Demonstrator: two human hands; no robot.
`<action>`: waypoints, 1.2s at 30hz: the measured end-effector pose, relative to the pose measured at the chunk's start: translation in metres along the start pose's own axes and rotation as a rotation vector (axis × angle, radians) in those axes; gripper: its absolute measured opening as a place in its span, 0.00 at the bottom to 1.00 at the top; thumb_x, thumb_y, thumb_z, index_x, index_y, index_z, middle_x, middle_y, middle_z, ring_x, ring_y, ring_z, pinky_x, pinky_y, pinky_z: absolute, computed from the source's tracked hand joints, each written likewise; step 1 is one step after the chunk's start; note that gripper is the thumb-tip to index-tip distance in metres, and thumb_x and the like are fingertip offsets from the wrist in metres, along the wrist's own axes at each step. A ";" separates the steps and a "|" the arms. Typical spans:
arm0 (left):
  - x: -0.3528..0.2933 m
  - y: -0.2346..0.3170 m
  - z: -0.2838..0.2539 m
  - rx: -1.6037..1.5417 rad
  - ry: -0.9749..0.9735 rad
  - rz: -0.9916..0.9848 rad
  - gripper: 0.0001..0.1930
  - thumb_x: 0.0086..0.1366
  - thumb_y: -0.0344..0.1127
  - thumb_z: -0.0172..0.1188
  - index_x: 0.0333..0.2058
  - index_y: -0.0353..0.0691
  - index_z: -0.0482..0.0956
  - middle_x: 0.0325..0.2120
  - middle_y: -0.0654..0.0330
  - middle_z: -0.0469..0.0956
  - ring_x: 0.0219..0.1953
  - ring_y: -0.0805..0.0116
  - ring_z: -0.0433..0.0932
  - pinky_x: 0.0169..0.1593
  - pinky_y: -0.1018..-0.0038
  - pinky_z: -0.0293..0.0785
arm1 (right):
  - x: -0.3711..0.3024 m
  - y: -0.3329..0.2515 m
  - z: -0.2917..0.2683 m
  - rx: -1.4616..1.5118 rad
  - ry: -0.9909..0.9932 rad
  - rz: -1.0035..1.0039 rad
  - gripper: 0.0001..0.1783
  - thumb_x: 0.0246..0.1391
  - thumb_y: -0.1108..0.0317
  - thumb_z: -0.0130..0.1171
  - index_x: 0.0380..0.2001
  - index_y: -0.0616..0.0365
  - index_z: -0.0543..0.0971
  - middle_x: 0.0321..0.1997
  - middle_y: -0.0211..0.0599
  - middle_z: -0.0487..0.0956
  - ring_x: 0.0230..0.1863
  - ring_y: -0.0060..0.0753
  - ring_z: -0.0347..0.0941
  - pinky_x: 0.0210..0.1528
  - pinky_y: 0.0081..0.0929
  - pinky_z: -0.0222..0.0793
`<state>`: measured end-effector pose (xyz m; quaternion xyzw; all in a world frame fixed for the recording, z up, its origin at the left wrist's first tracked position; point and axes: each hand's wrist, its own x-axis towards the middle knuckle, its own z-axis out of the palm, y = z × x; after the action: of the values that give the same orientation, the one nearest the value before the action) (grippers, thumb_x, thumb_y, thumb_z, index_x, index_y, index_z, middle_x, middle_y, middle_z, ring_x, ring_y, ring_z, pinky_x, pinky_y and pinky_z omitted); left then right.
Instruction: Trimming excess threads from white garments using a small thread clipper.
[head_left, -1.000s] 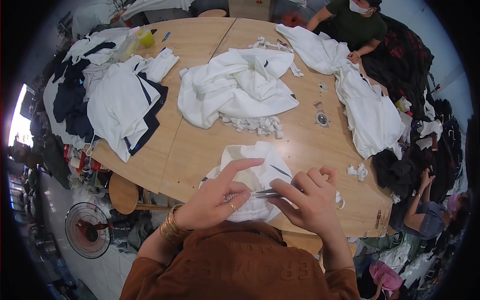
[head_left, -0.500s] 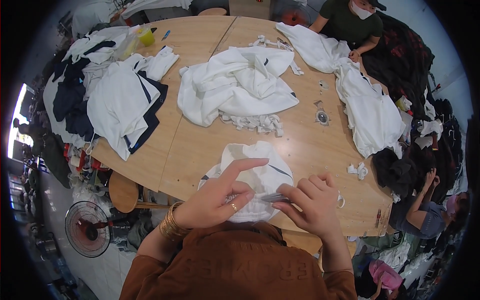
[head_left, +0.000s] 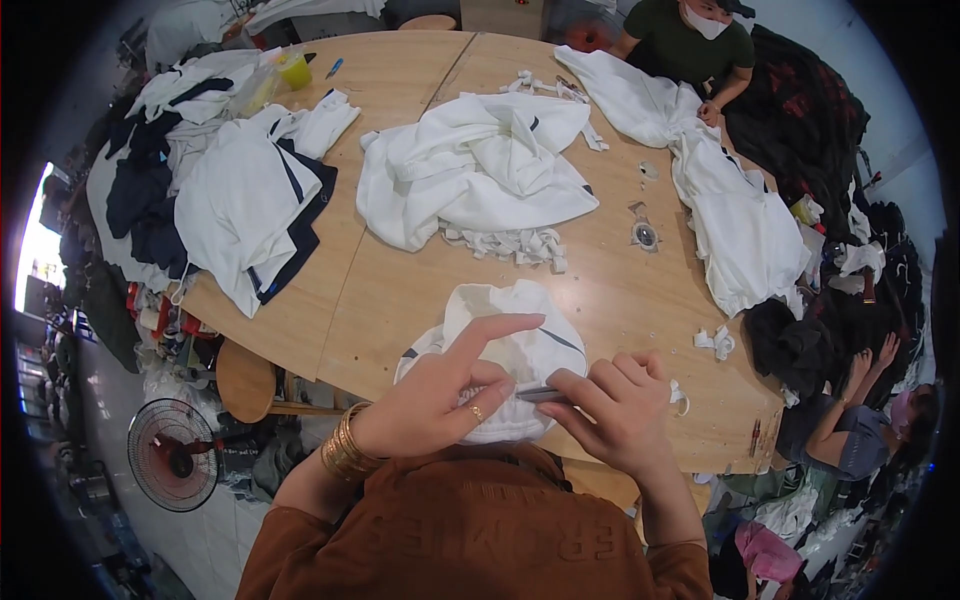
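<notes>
A white garment (head_left: 515, 300) with a dark stripe and a gathered, elastic-looking edge lies bunched at the table's near edge, right in front of me. My left hand (head_left: 440, 395) grips its gathered part between thumb and curled fingers, while the index finger stretches out over the cloth. In my right hand (head_left: 615, 410), thumb and fingers pinch small grey metal thread snips (head_left: 535, 395). Their tip points left, close to my left thumb, against the cloth. Whether a thread lies between the blades is too small to see.
White cloth (head_left: 470, 180) is heaped mid-table beside white scraps (head_left: 520, 247). White and navy garments (head_left: 240, 200) pile up at left, near a yellow cup (head_left: 295, 72). A masked person (head_left: 690, 50) sits far right behind long white garments (head_left: 740, 220). A fan (head_left: 172, 455) stands lower left.
The snips and my right hand have shifted slightly left, toward my left thumb. At the right edge, another person's hands have moved apart from each other.
</notes>
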<state>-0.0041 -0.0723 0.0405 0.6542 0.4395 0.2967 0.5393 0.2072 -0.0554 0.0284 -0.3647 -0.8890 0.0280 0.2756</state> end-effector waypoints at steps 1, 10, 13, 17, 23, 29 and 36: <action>0.000 -0.001 0.001 -0.008 0.008 0.008 0.27 0.59 0.26 0.46 0.57 0.44 0.52 0.19 0.61 0.71 0.20 0.77 0.63 0.30 0.80 0.62 | 0.000 0.000 0.000 0.000 -0.001 0.000 0.13 0.34 0.56 0.65 0.25 0.45 0.76 0.16 0.22 0.62 0.19 0.25 0.58 0.28 0.24 0.50; 0.001 0.001 -0.001 -0.138 -0.017 -0.045 0.26 0.59 0.26 0.46 0.57 0.43 0.52 0.20 0.63 0.71 0.22 0.80 0.63 0.30 0.82 0.62 | 0.001 0.006 -0.002 0.203 -0.059 0.099 0.12 0.33 0.60 0.65 0.23 0.48 0.75 0.16 0.22 0.65 0.19 0.25 0.59 0.28 0.25 0.49; 0.002 -0.001 0.001 -0.193 -0.001 -0.047 0.26 0.59 0.26 0.46 0.57 0.43 0.52 0.21 0.65 0.72 0.22 0.82 0.62 0.30 0.83 0.61 | 0.002 0.008 -0.008 0.144 -0.021 0.105 0.11 0.38 0.57 0.64 0.25 0.46 0.76 0.16 0.20 0.64 0.20 0.23 0.61 0.28 0.23 0.51; 0.001 -0.009 0.003 -0.216 0.058 -0.030 0.26 0.59 0.26 0.46 0.56 0.42 0.53 0.24 0.64 0.73 0.24 0.82 0.66 0.31 0.84 0.62 | 0.002 0.006 -0.011 0.123 -0.014 0.108 0.13 0.36 0.59 0.65 0.26 0.50 0.75 0.16 0.22 0.66 0.20 0.26 0.61 0.28 0.24 0.51; 0.002 -0.012 0.008 -0.240 0.193 0.014 0.25 0.58 0.26 0.49 0.55 0.40 0.56 0.33 0.61 0.73 0.33 0.81 0.73 0.36 0.84 0.65 | -0.003 0.001 0.002 0.162 0.014 0.229 0.14 0.39 0.58 0.64 0.28 0.50 0.75 0.17 0.22 0.66 0.19 0.25 0.62 0.27 0.24 0.51; 0.001 -0.010 0.008 -0.220 0.206 -0.004 0.24 0.58 0.26 0.49 0.54 0.39 0.57 0.33 0.62 0.74 0.31 0.81 0.72 0.37 0.82 0.65 | -0.001 -0.001 -0.001 0.169 -0.005 0.243 0.14 0.38 0.60 0.64 0.28 0.53 0.75 0.16 0.25 0.67 0.19 0.27 0.62 0.28 0.25 0.51; 0.003 -0.011 0.006 -0.167 0.155 0.006 0.24 0.59 0.26 0.49 0.55 0.39 0.56 0.36 0.58 0.72 0.31 0.78 0.73 0.39 0.79 0.66 | 0.000 -0.002 -0.002 0.176 -0.035 0.259 0.13 0.39 0.59 0.63 0.28 0.52 0.75 0.15 0.25 0.66 0.18 0.27 0.62 0.27 0.25 0.49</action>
<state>-0.0008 -0.0722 0.0284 0.5832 0.4519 0.3836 0.5554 0.2072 -0.0573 0.0308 -0.4502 -0.8332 0.1476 0.2850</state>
